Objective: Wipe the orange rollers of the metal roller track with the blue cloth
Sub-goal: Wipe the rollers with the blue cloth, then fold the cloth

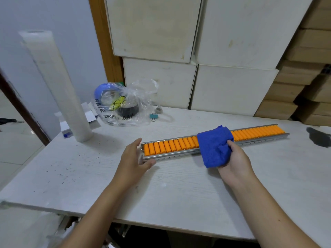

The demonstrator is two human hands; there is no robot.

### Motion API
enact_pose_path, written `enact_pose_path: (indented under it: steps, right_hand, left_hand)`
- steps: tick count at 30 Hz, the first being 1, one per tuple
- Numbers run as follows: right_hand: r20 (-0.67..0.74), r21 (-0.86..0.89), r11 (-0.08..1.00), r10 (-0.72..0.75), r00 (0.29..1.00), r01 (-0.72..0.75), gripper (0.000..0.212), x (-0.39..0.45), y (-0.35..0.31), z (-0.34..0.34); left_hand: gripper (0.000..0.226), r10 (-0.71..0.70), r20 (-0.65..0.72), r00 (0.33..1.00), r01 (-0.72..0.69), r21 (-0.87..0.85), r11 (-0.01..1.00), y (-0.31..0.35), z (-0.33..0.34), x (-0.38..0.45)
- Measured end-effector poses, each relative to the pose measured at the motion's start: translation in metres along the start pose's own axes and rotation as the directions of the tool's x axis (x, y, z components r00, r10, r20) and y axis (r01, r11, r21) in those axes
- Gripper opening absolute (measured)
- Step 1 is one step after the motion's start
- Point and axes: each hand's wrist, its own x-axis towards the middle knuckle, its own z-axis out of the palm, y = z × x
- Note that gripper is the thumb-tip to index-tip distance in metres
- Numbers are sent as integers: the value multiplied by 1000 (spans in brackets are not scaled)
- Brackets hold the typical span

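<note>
Wiping in progress: folded blue terry cloth [214, 145] laid over the long metal roller track [213, 146] at mid-frame.
Right hand [234, 158] grips the cloth; left hand [133, 156], fingers loose, braces the track's left end. Orange plastic rollers [170, 146] either side look unwiped, judging by position. White tabletop [170, 190] clear frontward; plastic bag [123, 102] sits behind.

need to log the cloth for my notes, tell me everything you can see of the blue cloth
The blue cloth is a deep blue, fuzzy piece that looks like microfibre or terry, folded into a thick pad. It lies draped over the middle of the metal roller track, covering several orange rollers, its near end hanging past the track's front rail. The right hand grips its right edge, thumb on top.
</note>
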Motion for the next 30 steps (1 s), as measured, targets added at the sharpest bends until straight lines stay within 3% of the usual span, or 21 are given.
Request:
enact_pose_path:
  steps: [4, 7, 9, 11, 13, 15, 17, 19, 23, 24, 26, 27, 30]
  right_hand:
    - [-218, -67, 986, -161, 962, 150, 13, 27, -41, -16]
    - [-361, -156, 952, -303, 882, 263, 11, 55, -72, -35]
    - [-396, -317, 891, -437, 808, 326, 13, 65, -87, -40]
    - [-272, -587, 708, -629, 728, 392, 20, 59, -90, -35]
    - [56, -781, 402, -717, 695, 478, 25, 43, -78, -28]
    - [317, -833, 175, -628, 711, 526, 20, 20, -56, -27]
    - [481, -820, 38, -496, 723, 571, 31, -1, -31, -37]
    - [556, -819, -83, -357, 750, 568, 40, -11, -7, -57]
    - [543, -779, -371, 1, 839, 505, 43, -25, 3, -77]
    - [548, -759, -387, 58, 835, 524, 56, -29, -1, -75]
    - [544, -792, -319, 17, 839, 520, 84, -36, -10, -61]
    - [549, -814, -254, -40, 835, 523, 85, -38, -11, -52]
    - [588, -808, -129, -152, 794, 574, 62, -32, 0, -12]
  left_hand:
    - [87, 5, -8, 1000, -4, 115, 993, -7, 7, 13]
    - [90, 5, -24, 1000, -3, 109, 994, -11, 8, 14]
    - [92, 19, -32, 999, -16, 93, 995, -9, 8, 13]
    - [92, 34, -45, 998, -30, 85, 996, -7, 9, 12]
    - [92, 40, -56, 998, -34, 92, 995, -7, 8, 11]
    - [91, 43, -63, 997, -37, 101, 994, -7, 8, 10]
    - [91, 45, -63, 997, -38, 102, 994, -7, 7, 9]
    - [90, 45, -59, 997, -39, 112, 993, -6, 7, 9]
    - [87, 42, -62, 997, -32, 140, 990, -5, 8, 9]
    - [87, 42, -59, 997, -32, 156, 987, -5, 8, 9]
    - [87, 44, -57, 997, -34, 171, 985, -4, 9, 8]
    - [87, 45, -57, 997, -34, 172, 985, -3, 9, 8]
    - [87, 37, -58, 998, -27, 165, 986, -2, 8, 7]
